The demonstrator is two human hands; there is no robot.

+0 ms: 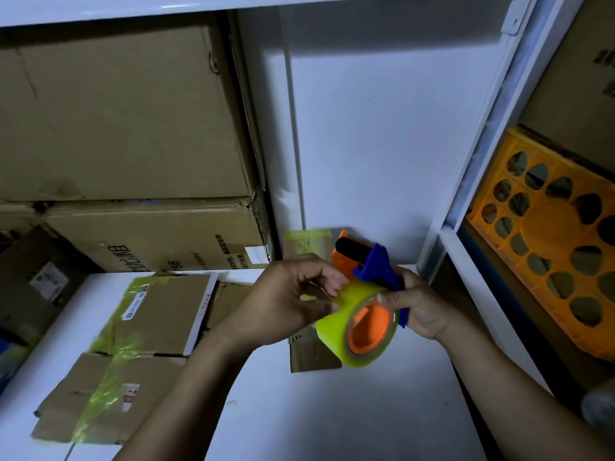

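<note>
A tape dispenser (372, 261) with a blue frame, an orange hub and a black roller carries a roll of yellow-green tape (339, 324). My right hand (416, 307) grips the dispenser from the right side, thumb on the roll's edge. My left hand (296, 294) pinches the tape's loose end at the roll's upper left. Both hands hold it above a white table (349, 410). A small cardboard box (312, 354) lies under the dispenser, mostly hidden by it.
Flattened cardboard pieces (133, 344) with yellow-green tape strips lie on the table's left part. Large cardboard boxes (126, 128) are stacked at the back left. An orange plastic crate (549, 234) sits in a shelf at the right, behind a white post (482, 144).
</note>
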